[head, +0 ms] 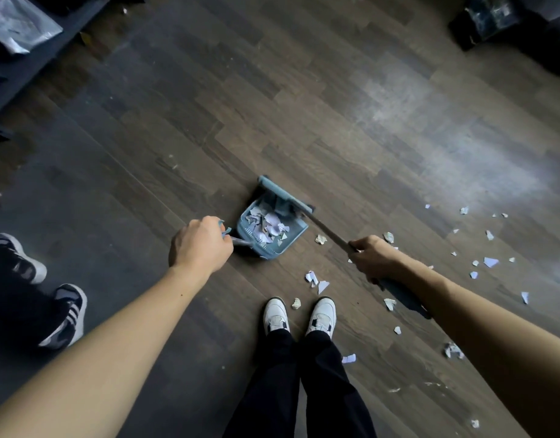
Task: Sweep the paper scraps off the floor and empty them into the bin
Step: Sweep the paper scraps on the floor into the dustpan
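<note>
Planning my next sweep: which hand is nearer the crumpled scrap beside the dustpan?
Right. The right hand, on the broom handle, is just beside the scrap; the left hand is beyond the dustpan.

dim room, pale glare on floor (399, 99) upper right, wide-angle edge bending

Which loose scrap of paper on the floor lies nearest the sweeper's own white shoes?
The small crumpled scrap lying between the toes of the two white shoes; the other loose scraps lie farther off, mostly to the person's right.
</note>
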